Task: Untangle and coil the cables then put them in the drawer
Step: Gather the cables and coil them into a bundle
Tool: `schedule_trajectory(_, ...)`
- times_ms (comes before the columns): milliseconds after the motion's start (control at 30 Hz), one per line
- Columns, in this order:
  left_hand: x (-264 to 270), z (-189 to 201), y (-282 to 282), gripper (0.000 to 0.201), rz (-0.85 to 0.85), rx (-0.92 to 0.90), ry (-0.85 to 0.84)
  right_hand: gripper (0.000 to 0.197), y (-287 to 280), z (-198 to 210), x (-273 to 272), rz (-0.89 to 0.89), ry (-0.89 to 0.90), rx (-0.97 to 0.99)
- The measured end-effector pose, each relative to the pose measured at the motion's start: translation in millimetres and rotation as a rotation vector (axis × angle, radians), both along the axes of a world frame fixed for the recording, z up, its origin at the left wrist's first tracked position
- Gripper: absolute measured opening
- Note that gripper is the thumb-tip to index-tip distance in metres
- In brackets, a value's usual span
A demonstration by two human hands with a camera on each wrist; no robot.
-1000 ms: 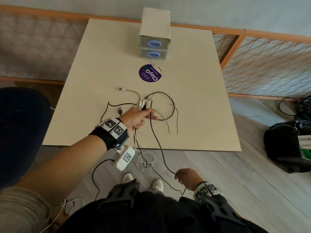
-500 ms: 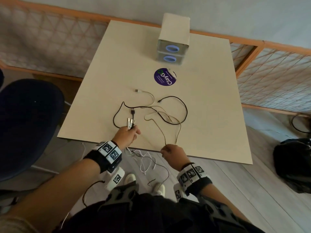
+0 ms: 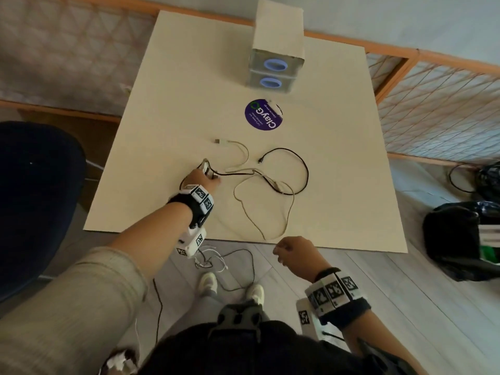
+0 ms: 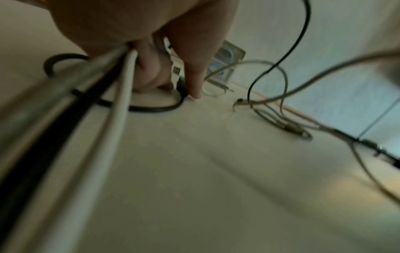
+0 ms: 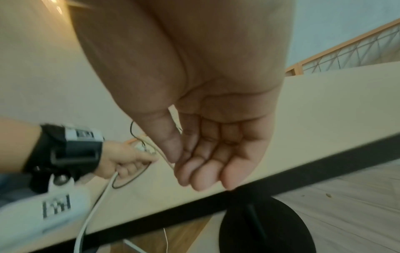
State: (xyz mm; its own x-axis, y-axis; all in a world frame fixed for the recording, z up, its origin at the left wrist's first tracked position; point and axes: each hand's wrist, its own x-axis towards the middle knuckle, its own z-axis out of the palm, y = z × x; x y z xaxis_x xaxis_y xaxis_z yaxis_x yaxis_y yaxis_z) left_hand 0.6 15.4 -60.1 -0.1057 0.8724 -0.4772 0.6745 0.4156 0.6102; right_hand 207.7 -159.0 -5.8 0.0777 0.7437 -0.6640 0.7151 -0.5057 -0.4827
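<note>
A tangle of thin cables lies mid-table: a black cable (image 3: 307, 171), a beige cable (image 3: 244, 209) and a whitish one ending in a USB plug (image 3: 217, 141). My left hand (image 3: 209, 177) rests on the table left of the tangle. It grips a bundle of white, grey and black cables (image 4: 103, 82) that trail off the front edge, and its index fingertip (image 4: 195, 94) touches the table. My right hand (image 3: 278, 251) hovers at the front edge. In the right wrist view its thumb and index finger pinch the beige cable (image 5: 166, 159). The drawer unit (image 3: 273, 66) stands at the back, both drawers shut.
A purple round sticker (image 3: 263, 115) lies before the drawers. Loose cables (image 3: 216, 263) hang to the floor by my feet. A dark chair (image 3: 35, 198) stands at the left and a black bag (image 3: 465, 239) at the right. A wooden lattice railing (image 3: 446, 109) runs behind.
My left hand pulled back toward the front edge, then moved forward again with its cable bundle. My right hand rose from below the table to the front edge.
</note>
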Motion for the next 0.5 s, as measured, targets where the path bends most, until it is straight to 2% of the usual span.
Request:
schedule_trajectory(100,6.1,-3.6,0.1,0.038,-0.140,0.098,0.098,0.017,24.6,26.9,-4.7,-0.106,0.038,0.184)
schedule_trajectory(200,8.4,-4.4,-4.9,0.033,-0.226,0.146,-0.009,0.018,66.5,43.9,-14.0,-0.248,0.074,0.414)
schedule_trajectory(300,3.5,4.4,-11.9,0.036,-0.219,0.075,-0.147,0.024,113.3,41.0,-27.2,-0.284,0.051,0.556)
schedule_trajectory(400,0.9,23.0,-21.8,0.030,-0.117,-0.087,-0.452,0.032,144.8,26.5,-44.0,-0.150,-0.056,0.635)
schedule_trajectory(433,-0.4,29.8,-24.6,0.028,-0.115,-0.116,-0.491,0.038,150.9,18.4,-48.9,-0.045,-0.121,0.620)
schedule_trajectory(500,-6.1,39.8,-28.9,0.026,-0.145,-0.139,-0.514,0.044,155.2,2.1,-55.2,0.201,-0.307,0.458)
